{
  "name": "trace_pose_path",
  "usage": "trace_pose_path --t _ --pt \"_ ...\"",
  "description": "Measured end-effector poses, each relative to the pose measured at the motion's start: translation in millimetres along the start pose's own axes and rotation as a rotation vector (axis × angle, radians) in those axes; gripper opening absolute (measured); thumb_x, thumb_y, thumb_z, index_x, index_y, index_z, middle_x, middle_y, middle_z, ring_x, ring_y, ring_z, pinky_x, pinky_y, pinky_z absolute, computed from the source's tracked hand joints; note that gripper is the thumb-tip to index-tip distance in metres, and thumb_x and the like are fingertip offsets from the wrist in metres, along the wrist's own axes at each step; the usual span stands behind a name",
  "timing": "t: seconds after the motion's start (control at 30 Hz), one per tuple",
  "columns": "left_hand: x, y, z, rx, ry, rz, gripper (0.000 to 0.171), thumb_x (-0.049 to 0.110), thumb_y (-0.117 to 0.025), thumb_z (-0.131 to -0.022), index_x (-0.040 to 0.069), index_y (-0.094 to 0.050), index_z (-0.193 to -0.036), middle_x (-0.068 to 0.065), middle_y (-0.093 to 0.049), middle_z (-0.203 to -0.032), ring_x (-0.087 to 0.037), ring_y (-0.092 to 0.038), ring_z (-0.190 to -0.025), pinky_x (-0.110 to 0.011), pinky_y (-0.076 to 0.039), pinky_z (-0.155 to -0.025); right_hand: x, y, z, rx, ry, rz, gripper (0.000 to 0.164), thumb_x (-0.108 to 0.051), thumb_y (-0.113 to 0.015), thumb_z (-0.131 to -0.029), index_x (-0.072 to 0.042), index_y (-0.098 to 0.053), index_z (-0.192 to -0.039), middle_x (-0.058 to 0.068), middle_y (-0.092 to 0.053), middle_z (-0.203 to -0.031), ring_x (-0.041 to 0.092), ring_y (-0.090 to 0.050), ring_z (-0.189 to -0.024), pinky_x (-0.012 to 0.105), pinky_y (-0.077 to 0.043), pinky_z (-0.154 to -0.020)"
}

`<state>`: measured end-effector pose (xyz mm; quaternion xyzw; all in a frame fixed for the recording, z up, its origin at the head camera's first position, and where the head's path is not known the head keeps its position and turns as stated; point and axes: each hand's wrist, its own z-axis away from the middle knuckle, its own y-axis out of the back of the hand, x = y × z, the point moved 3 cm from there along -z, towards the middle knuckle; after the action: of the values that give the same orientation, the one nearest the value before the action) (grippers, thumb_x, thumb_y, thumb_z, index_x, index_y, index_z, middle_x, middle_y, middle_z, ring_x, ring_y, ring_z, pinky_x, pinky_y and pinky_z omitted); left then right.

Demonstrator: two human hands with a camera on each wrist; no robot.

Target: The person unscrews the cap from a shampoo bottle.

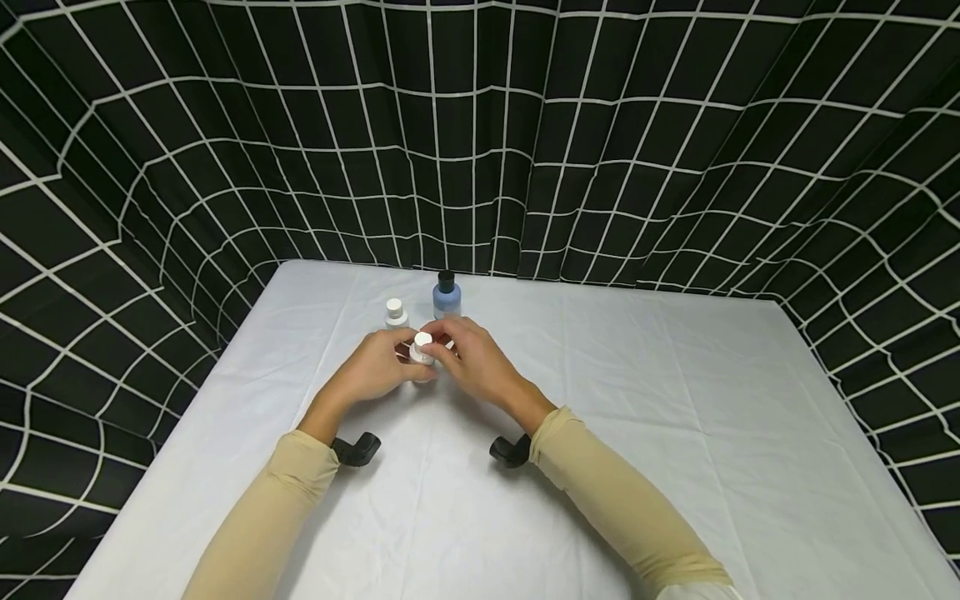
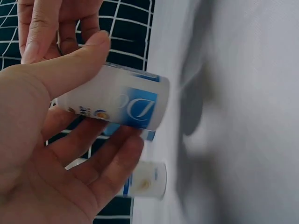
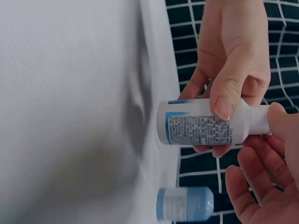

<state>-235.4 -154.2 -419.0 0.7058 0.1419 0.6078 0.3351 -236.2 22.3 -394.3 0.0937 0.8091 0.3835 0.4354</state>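
My left hand [image 1: 371,365] grips a small white bottle [image 2: 126,95] with a blue-and-white label, fingers and thumb wrapped round its body. Fine print covers the label side that faces the right wrist camera. At the bottle's top, thumb and fingers of my right hand [image 1: 476,358] pinch the white cap [image 3: 258,119]. In the head view the bottle stands roughly upright, close over the table. Just behind the left hand is a second white bottle [image 1: 395,312] with a white cap. Behind the right hand stands a blue bottle [image 1: 447,297] with a black cap, its lower part partly hidden.
A white cloth covers the table [image 1: 637,417]. Black curtains [image 1: 480,133] with a white grid hang along the back and sides. Black curved pieces [image 1: 360,450] stick out at both wrists, beside the beige sleeves [image 1: 262,521].
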Motion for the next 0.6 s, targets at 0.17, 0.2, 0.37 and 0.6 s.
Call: trace_pose_path --t 0.17,0.2,0.37,0.6 --pt "13.6 -7.8 -22.6 -0.01 -0.033 0.042 0.038 0.028 -0.088 -0.079 0.018 -0.073 -0.113 0.0 -0.076 -0.102 -0.019 -0.072 -0.098 -0.035 -0.057 -0.085 3.3 19.2 3.9 0.066 0.017 0.045 0.023 -0.022 -0.065 -0.101 -0.009 -0.066 -0.119 0.003 -0.068 -0.109 0.018 -0.061 -0.099 0.029 -0.056 -0.085" --pt "17.5 -9.3 -27.2 -0.017 -0.041 0.052 0.039 0.028 -0.088 -0.079 0.018 -0.073 -0.114 0.0 -0.076 -0.103 -0.019 -0.071 -0.098 -0.035 -0.057 -0.085 4.2 23.6 4.8 0.083 0.019 0.056 0.023 -0.022 -0.065 -0.101 -0.009 -0.066 -0.119 0.004 -0.068 -0.108 0.018 -0.061 -0.099 0.03 -0.055 -0.085" --pt "33.5 -19.5 -49.1 -0.028 -0.102 0.076 0.042 0.034 -0.088 -0.079 0.02 -0.072 -0.116 0.001 -0.075 -0.102 -0.016 -0.071 -0.096 -0.033 -0.057 -0.084 11.9 44.3 10.1 0.174 -0.016 0.052 0.023 -0.019 -0.063 -0.102 -0.008 -0.067 -0.121 0.006 -0.067 -0.105 0.019 -0.062 -0.099 0.034 -0.056 -0.083" --pt "42.0 -42.1 -75.7 0.002 -0.134 0.151 0.041 0.037 -0.087 -0.079 0.02 -0.072 -0.113 0.003 -0.075 -0.105 -0.016 -0.072 -0.099 -0.032 -0.058 -0.087 24.0 62.8 20.3 0.285 -0.104 0.049 0.026 -0.018 -0.063 -0.102 -0.003 -0.066 -0.122 0.013 -0.066 -0.109 0.025 -0.067 -0.097 0.035 -0.056 -0.08"
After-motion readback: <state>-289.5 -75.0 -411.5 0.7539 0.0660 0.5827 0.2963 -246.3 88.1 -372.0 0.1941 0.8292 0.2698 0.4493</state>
